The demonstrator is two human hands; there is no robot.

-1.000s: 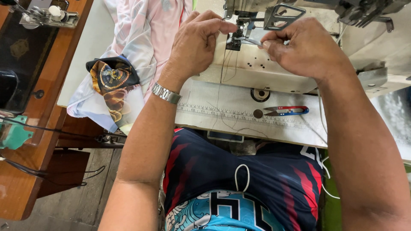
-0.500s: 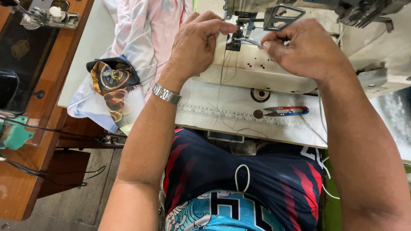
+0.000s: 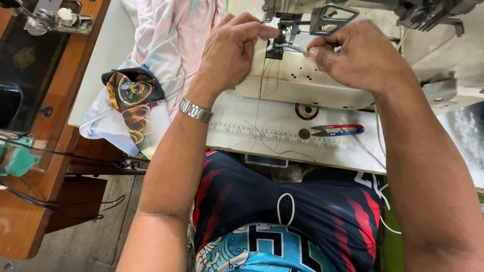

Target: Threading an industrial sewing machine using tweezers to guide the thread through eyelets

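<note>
My left hand point(image 3: 234, 50) is raised to the needle area point(image 3: 280, 43) of a cream sewing machine point(image 3: 322, 80), its thumb and forefinger pinched together right beside the presser foot. My right hand point(image 3: 360, 55) comes in from the other side, fingertips pinched close to the same spot. A fine dark thread point(image 3: 262, 85) hangs down from the needle area over the machine bed. Whether either hand actually pinches the thread is too small to tell. A metal watch point(image 3: 196, 110) sits on my left wrist.
Red-and-blue thread snips point(image 3: 337, 130) lie on the white table point(image 3: 262, 136) along a printed ruler strip. Pale pink cloth point(image 3: 166, 35) and a dark patterned piece point(image 3: 133, 90) lie to the left. A brown wooden table point(image 3: 55, 126) with another machine stands at far left.
Almost nothing differs; both hands stay pinched at the needle area with only slight finger motion.
</note>
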